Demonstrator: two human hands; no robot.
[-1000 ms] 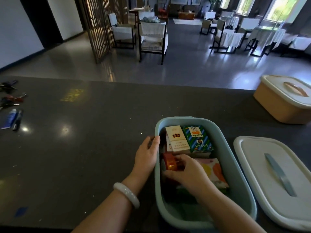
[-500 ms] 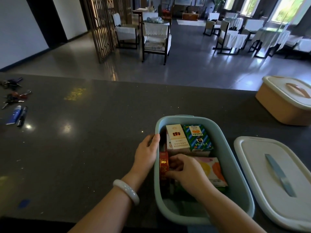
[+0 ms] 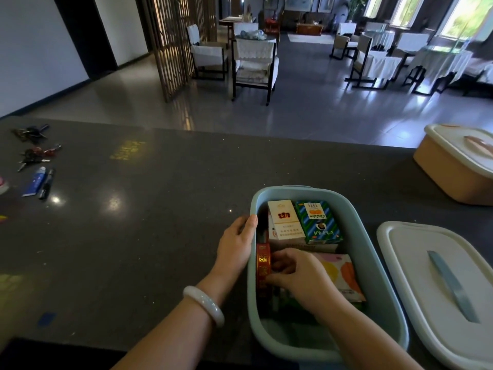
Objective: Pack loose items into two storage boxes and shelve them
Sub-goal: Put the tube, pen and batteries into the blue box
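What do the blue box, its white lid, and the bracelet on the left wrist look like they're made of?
Blue box: likely moulded plastic, matte, with rounded corners and a smooth rolled rim.
White lid: also looks plastic, matte, with a raised border and a blue-grey strip handle.
Bracelet: a smooth, glossy, milky-white bangle; could be jade, glass or resin, the view cannot settle it.

restaurant/dining hall | cloth-covered tables (image 3: 437, 60) + chairs (image 3: 254, 65) | dark stone counter (image 3: 133, 236)
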